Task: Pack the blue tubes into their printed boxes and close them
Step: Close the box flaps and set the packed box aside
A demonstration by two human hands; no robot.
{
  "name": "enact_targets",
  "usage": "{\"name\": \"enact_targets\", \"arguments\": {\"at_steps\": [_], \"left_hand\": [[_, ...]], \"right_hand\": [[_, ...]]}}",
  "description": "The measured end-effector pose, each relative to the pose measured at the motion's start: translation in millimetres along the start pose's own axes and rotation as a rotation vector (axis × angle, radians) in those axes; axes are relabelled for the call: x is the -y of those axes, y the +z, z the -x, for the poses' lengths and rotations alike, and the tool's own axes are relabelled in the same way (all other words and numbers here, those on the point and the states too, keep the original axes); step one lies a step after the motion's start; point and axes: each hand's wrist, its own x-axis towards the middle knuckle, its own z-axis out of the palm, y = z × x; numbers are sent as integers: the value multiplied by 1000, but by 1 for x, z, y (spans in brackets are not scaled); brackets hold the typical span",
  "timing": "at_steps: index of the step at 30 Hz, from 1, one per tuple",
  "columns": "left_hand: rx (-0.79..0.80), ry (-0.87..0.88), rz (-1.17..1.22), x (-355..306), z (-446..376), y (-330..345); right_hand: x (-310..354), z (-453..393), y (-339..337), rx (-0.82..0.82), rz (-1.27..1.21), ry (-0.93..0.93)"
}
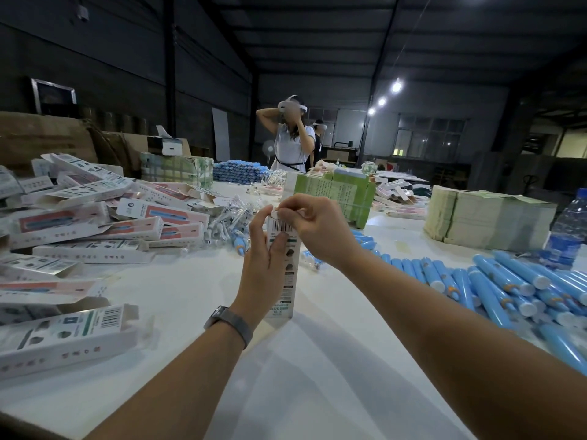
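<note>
In the head view, at the centre of the frame, a printed box [283,268] stands upright with its lower end on the white tabletop [190,290]. The left hand [263,258] grips its side, thumb on the barcode face. The right hand [314,227] pinches the top flap. Blue tubes [495,281] lie heaped at the right of the frame, and more boxes [95,223] are piled at the left. A water bottle [568,230] stands at the right edge.

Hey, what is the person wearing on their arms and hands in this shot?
Both forearms are bare, with no sleeves in view and no gloves. The left wrist carries a grey band with a dark rectangular face, like a watch or fitness tracker. The right hand shows no rings or bands.
</note>
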Motion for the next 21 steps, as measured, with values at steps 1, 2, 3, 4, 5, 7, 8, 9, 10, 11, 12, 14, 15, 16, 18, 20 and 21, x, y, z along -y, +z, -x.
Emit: {"name": "enact_targets", "arguments": {"at_steps": [1, 2, 3, 4, 5, 7, 8, 9, 10, 11, 12, 14, 15, 16, 18, 20, 21], "left_hand": [[2, -2, -1, 0, 0, 0], [4, -2, -1, 1, 0, 0], [8, -1, 0, 0, 0, 0], [13, 1, 4, 0, 1, 0], [19, 2, 10, 0, 1, 0], [23, -1, 23, 1, 1, -1], [22, -1, 25, 0, 0, -1], [22, 1, 24, 0, 0, -1], [21, 2, 23, 0, 0, -1], [22, 2, 26, 0, 0, -2], [23, 1, 31, 0, 0, -2], [28, 2, 29, 1, 0, -2], [31, 3, 26, 2, 1, -2], [35, 5, 32, 2, 1, -2], [51, -2, 33, 3, 1, -3], [72, -18, -25, 3, 0, -4], [81, -17, -63, 5, 0, -4]], "right_hand": [[1, -2, -2, 13, 24, -7], [2, -3, -3, 22, 50, -17], [3, -5, -4, 26, 73, -26], [4, -5, -5, 25, 92, -32], [4, -6, -5, 25, 107, -36], [4, -6, -6, 31, 135, -47], [4, -7, -7, 35, 149, -54], [5, -7, -7, 37, 163, -59], [5, -8, -7, 37, 176, -65], [6, -9, -8, 37, 189, -71], [7, -9, -8, 36, 202, -77], [7, -9, -8, 31, 230, -91], [7, -8, -8, 32, 247, -100], [8, -8, -8, 36, 262, -109], [9, -10, -8, 56, 282, -109], [12, -12, -8, 80, 286, -92], [14, -14, -9, 88, 288, -83]]}}
